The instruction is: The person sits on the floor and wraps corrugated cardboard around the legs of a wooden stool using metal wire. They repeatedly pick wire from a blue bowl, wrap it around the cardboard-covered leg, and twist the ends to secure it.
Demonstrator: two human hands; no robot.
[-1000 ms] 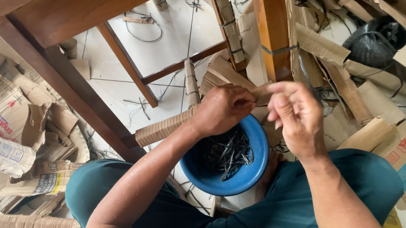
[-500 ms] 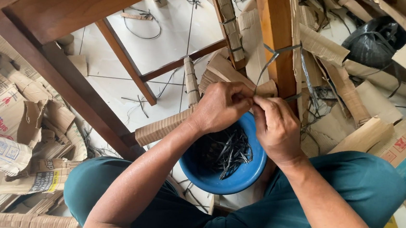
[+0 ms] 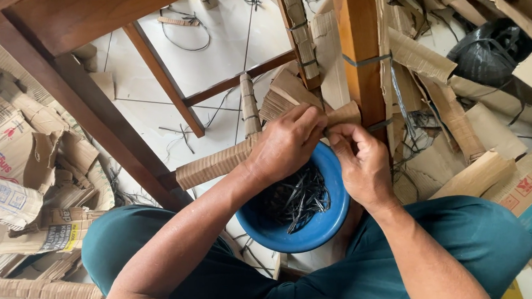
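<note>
My left hand (image 3: pixel 285 143) and my right hand (image 3: pixel 360 163) meet with fingertips together at the foot of a wooden furniture leg (image 3: pixel 361 49). The leg is wrapped in corrugated cardboard and bound with a grey plastic strap (image 3: pixel 366 60). Both hands pinch the strap ends against a cardboard piece (image 3: pixel 345 113) on the leg. Below my hands sits a blue bowl (image 3: pixel 323 227) filled with several dark strap offcuts (image 3: pixel 297 199). A rolled cardboard strip (image 3: pixel 214 164) lies under my left wrist.
A dark wooden frame (image 3: pixel 86 104) with a crossbar (image 3: pixel 164 81) stands on the white tiled floor at left. Torn cardboard boxes (image 3: pixel 6 160) pile up at left and right. A black plastic bag (image 3: pixel 489 44) lies at the top right. My green-trousered knees flank the bowl.
My right hand came in from open beside the leg to meet my left hand. The loose strap loop seen half a second ago now lies tight against the leg.
</note>
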